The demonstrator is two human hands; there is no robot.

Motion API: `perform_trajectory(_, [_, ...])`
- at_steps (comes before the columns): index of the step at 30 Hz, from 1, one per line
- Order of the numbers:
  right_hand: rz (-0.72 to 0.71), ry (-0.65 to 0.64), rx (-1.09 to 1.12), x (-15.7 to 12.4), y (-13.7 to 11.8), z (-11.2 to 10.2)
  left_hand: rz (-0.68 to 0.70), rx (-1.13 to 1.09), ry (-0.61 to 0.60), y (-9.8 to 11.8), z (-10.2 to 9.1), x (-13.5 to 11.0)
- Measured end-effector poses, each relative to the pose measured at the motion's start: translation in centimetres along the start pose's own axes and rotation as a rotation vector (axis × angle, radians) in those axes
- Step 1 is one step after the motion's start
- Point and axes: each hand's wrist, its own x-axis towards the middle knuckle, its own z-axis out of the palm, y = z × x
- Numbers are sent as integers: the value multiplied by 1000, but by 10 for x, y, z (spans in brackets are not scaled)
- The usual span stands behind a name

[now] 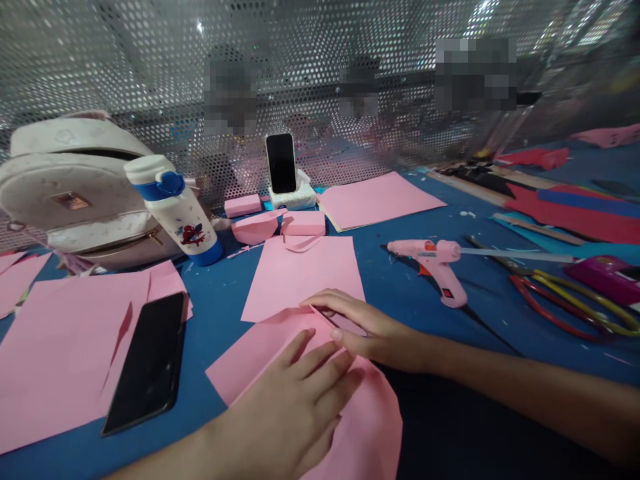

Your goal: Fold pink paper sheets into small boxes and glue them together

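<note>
A sheet of pink paper (pixel 250 363) lies partly folded on the blue table, right in front of me. My left hand (pixel 295 407) rests flat on it, fingers stretched out and pressing the fold down. My right hand (pixel 360 327) lies across the far edge of the same sheet, fingers spread and flat on the crease. Neither hand grips anything. A second pink sheet (pixel 303 273) lies just beyond, partly under the folded one.
A black phone (pixel 150 360) lies on pink sheets (pixel 55 360) at the left. Behind stand a white backpack (pixel 75 193), a white-and-blue bottle (pixel 175 210), a propped phone (pixel 281 163) and small pink boxes (pixel 303 223). A pink glue gun (pixel 433 263) and scissors (pixel 565 300) lie at the right.
</note>
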Motion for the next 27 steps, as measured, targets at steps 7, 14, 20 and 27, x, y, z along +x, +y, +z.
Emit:
perform_trajectory(7, [5, -4, 6, 1, 1, 0, -47, 114, 140, 4, 8, -2])
perform_trajectory(14, [-24, 51, 167, 4, 16, 0, -95, 200, 181, 7, 8, -2])
perform_trajectory(20, [-17, 99, 276, 5, 24, -2, -65, 137, 334, 8, -3, -2])
perform_trajectory(27, [13, 170, 320, 6, 17, -8, 592, 982, 172, 13, -26, -21])
